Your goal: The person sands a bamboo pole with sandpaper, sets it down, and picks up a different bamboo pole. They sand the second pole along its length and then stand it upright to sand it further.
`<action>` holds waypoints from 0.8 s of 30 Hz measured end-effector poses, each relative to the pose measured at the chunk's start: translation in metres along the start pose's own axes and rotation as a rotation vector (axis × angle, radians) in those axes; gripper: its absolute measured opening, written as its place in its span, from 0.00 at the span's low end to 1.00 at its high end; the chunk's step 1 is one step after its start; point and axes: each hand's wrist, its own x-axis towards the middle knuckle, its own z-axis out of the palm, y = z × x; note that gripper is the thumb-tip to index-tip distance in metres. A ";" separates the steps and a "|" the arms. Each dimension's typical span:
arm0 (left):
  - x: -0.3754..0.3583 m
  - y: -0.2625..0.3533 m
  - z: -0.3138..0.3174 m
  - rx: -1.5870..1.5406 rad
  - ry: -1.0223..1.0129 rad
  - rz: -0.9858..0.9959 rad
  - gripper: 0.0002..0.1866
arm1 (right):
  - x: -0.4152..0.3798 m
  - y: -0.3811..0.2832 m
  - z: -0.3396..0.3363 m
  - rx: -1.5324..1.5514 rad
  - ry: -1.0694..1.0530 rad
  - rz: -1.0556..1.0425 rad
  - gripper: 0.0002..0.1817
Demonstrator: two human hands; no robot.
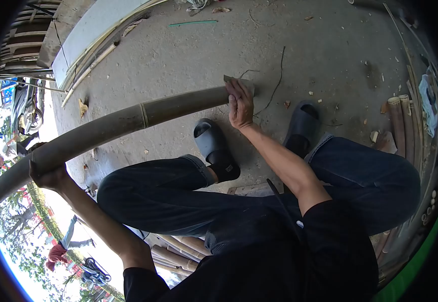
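A thick, dark bamboo pole [103, 126] spans the left half of the view, with a pale node ring near its middle. Its left end tilts toward the bottom of the picture. My left hand [49, 173] is closed around the pole near that end, its fingers partly hidden behind it. At the other end, my right hand [241, 106] presses a small brownish sheet, which looks like sandpaper [248, 85], over the bamboo. The right fingers are bent around the sheet and cover part of it.
Below me is a concrete floor [178, 65] with scattered chips. Bamboo lengths [396, 123] lie at the right, and more bamboo poles [176, 256] below my legs. A pale curved panel [85, 38] is at upper left. Outside are a motorbike [95, 272] and people.
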 end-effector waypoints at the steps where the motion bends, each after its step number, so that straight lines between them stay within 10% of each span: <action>1: -0.005 -0.002 0.013 0.001 -0.002 -0.004 0.33 | 0.006 -0.007 0.001 0.107 -0.030 -0.105 0.25; 14: -0.018 -0.011 0.056 -0.388 -0.369 0.165 0.42 | 0.002 0.016 -0.003 -0.009 0.055 0.113 0.26; 24: -0.007 -0.011 0.029 -0.036 0.134 0.038 0.38 | 0.006 0.008 -0.003 -0.038 -0.006 0.171 0.26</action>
